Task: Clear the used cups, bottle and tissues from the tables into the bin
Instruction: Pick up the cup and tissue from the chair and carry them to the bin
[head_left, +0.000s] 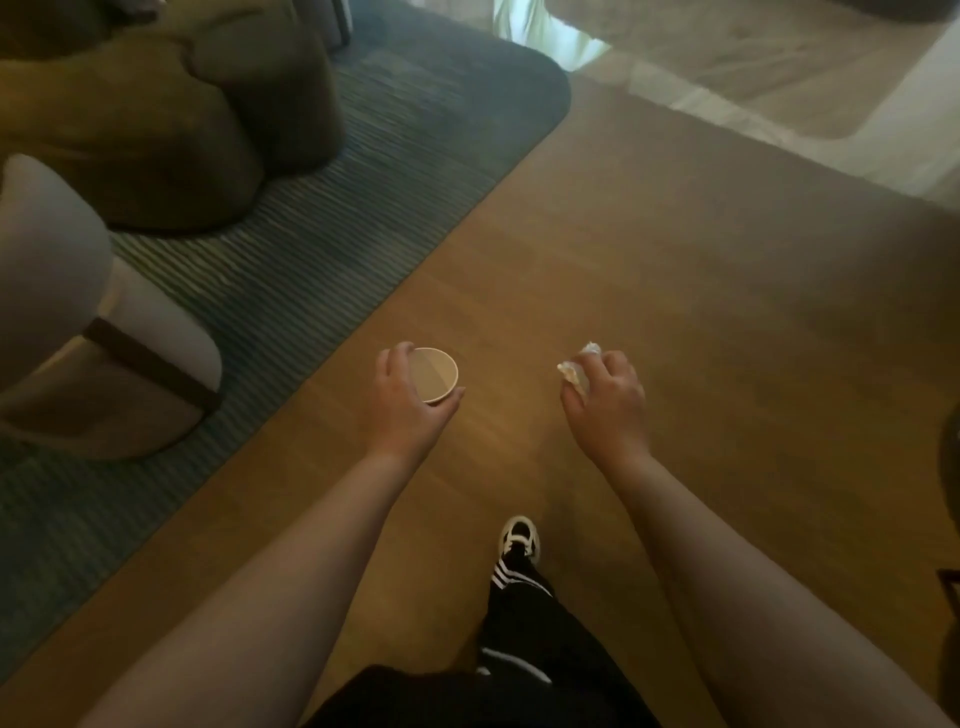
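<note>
Head view: left hand (402, 397) grips upright paper cup (435, 375), mouth up; right hand (608, 400) pinches crumpled tissue (576, 370).

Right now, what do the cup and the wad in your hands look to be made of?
The cup in the left hand looks like paper: matte tan inside, thin rolled pale rim. The wad in the right hand looks like tissue: white, crumpled, soft-edged, though the blur leaves it open.
</note>
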